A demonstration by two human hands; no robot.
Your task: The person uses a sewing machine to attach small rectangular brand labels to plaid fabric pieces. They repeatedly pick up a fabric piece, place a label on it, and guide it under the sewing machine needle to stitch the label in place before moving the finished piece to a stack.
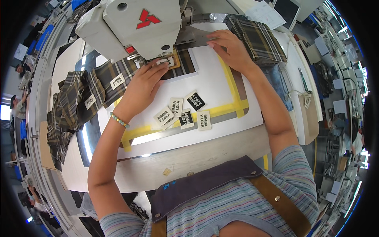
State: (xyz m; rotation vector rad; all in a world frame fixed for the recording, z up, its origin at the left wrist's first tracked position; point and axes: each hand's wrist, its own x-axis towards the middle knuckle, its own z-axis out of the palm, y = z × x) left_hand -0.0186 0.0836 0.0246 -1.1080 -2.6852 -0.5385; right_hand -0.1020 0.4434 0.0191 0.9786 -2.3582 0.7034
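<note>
My left hand (147, 83) lies with fingers extended just below the needle area of the white sewing machine (102, 35), over a plaid fabric strip (183, 67) and a small label (166, 61) inside a yellow frame (177, 58). My right hand (235, 53) rests with fingers apart and slightly bent at the upper right of the white work plate (217, 91), which is marked with yellow tape. Several loose black and white labels (203, 120) lie on the plate. Left of the machine, plaid fabric (67, 102) with white labels attached trails across the table.
A stack of plaid fabric pieces (258, 37) sits at the back right beside papers (263, 14) and a monitor (285, 12). Scissors (303, 79) lie on the right side. Other people (17, 108) are at tables along the far left; more work tables run along the right.
</note>
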